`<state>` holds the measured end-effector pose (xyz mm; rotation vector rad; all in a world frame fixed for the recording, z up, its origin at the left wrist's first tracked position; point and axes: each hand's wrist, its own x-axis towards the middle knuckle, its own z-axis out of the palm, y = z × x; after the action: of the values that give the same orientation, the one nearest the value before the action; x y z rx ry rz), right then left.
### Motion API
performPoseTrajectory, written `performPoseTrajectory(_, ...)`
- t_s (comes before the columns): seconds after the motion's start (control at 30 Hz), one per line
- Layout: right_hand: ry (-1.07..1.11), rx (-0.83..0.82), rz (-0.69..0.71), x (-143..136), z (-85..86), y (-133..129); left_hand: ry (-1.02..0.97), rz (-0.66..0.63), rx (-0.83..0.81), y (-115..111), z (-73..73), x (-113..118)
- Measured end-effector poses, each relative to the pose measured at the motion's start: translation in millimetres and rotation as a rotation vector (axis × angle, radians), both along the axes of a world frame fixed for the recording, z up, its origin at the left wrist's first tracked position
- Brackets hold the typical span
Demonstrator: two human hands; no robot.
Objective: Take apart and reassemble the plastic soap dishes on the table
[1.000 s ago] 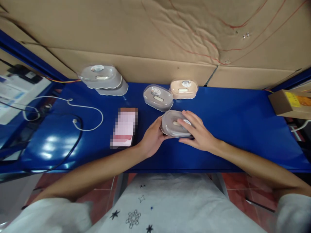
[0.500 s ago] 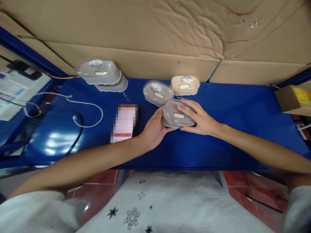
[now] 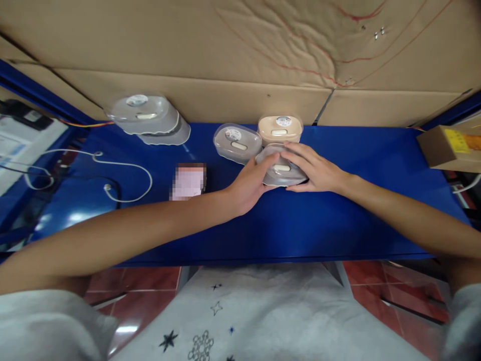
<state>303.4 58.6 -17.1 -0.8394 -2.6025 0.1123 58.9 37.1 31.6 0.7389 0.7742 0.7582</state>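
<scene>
Both hands grip a grey oval box with a clear lid point(image 3: 282, 176) and a cream tab on top. My left hand point(image 3: 252, 186) is closed around its left end, thumb over the lid. My right hand point(image 3: 319, 169) holds the right end, fingers spread across the top. Behind it and to the left is another grey lidded box point(image 3: 238, 146) with a round sticker. A peach lidded box point(image 3: 280, 132) stands just behind the held one. Whether the held box touches these two is unclear.
At the back left sit stacked grey lidded boxes point(image 3: 145, 114). A phone with a blurred screen point(image 3: 189, 181) lies left of my hands on the blue table point(image 3: 300, 230). A white cable point(image 3: 130, 165) curls further left. A cardboard carton point(image 3: 451, 148) is at the right edge, cardboard sheeting point(image 3: 188, 95) behind.
Both hands have shifted the held grey box slightly away from me and to the right, closer to the peach box. My left thumb now reaches further over the lid. The view has shifted slightly.
</scene>
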Motion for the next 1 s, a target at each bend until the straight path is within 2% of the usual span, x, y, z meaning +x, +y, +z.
performPoseTrajectory(0.1,-0.006,0.004,0.013,22.2,0.1,-5.1,0.161,-0.087,0.062,-3.5,-3.5,-0.3)
performPoseTrajectory(0.2,-0.02,0.02,-0.032,57.4,2.6,-10.5,0.421,-0.07,0.158,1.6,-11.1,-13.6)
performPoseTrajectory(0.37,-0.149,0.05,-0.213,116.9,8.0,-12.2,0.652,0.038,0.325,33.6,-25.1,-44.3)
performPoseTrajectory(0.5,-0.253,0.081,-0.357,132.4,11.2,-0.1,0.7,0.012,0.458,61.4,-31.8,-47.8)
performPoseTrajectory(0.67,-0.279,0.107,-0.408,125.8,10.6,20.6,0.705,-0.104,0.684,82.4,-38.2,-39.1)
performPoseTrajectory(0.77,-0.254,0.141,-0.41,112.0,6.8,25.9,0.703,-0.184,0.85,91.1,-36.1,-37.6)
performPoseTrajectory(0.87,-0.221,0.185,-0.426,84.3,7.1,27.5,0.694,-0.24,1.031,101.7,-20.6,-34.3)
performPoseTrajectory(1.0,-0.146,0.232,-0.457,24.5,24.0,30.1,0.657,-0.343,1.246,110.8,20.1,-14.8)
